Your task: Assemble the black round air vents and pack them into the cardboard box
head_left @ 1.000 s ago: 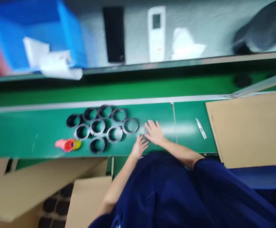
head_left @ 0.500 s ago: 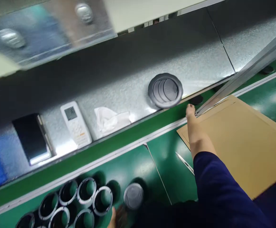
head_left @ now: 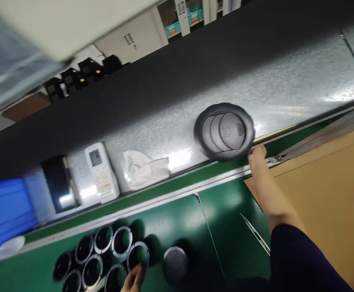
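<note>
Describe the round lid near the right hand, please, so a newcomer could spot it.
Find the grey metal shelf above the green workbench and follow its front edge to the right hand. Beside that hand, the dark round lid differs from the white remote control and crumpled white sheet by its wavy rim and curved ridges.

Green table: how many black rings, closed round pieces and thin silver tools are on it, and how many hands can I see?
Black rings: 8 clearly seen, maybe a sliver of another at the bottom edge
Closed round piece: 1
Thin silver tool: 1
Left hand and right hand: 2
Total: 12, leaving out that sliver
</note>
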Motion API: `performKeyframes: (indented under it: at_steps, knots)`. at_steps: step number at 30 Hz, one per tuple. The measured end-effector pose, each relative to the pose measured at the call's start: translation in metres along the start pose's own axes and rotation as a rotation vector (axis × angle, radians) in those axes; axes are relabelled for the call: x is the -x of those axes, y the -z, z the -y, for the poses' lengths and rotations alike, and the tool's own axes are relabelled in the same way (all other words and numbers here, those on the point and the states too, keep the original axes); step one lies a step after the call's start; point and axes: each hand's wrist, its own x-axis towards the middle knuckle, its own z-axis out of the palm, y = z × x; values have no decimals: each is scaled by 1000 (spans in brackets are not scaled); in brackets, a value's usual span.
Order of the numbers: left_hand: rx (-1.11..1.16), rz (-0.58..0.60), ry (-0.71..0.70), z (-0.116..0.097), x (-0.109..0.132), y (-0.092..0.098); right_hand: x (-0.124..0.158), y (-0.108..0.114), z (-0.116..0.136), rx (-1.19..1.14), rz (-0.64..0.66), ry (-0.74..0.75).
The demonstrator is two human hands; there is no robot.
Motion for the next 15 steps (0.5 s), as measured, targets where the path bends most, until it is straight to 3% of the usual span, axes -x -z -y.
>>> performKeyframes:
  at_steps: [1, 2, 5, 7, 9, 11, 13, 14, 15]
  knots:
    - [55, 8, 27, -6, 7, -4, 34, 0, -24, 22, 33, -47]
    - [144, 102, 34, -15, 16, -10, 73, 1, -51, 60, 102, -107]
    - [540, 417, -16, -48, 39, -30, 218, 24, -131, 165, 467, -351]
    - [795, 582, -51, -59, 44, -35, 319, 49, -166, 198, 712, -523]
    - [1013, 594, -11, -56, 43, -29, 403, 75, -180, 231, 891, -691]
    - [1193, 617, 125, -40, 44, -12, 460, 94, -179, 317, 1109, -874]
    - [1353, 668, 251, -18, 46, 10, 488, 100, -170, 499, 1403, -944]
    - [1425, 688, 282, -6, 48, 21, 493, 99, -166, 618, 1539, -849]
    - [1488, 702, 298, 5, 50, 31, 495, 95, -162, 741, 1642, -643]
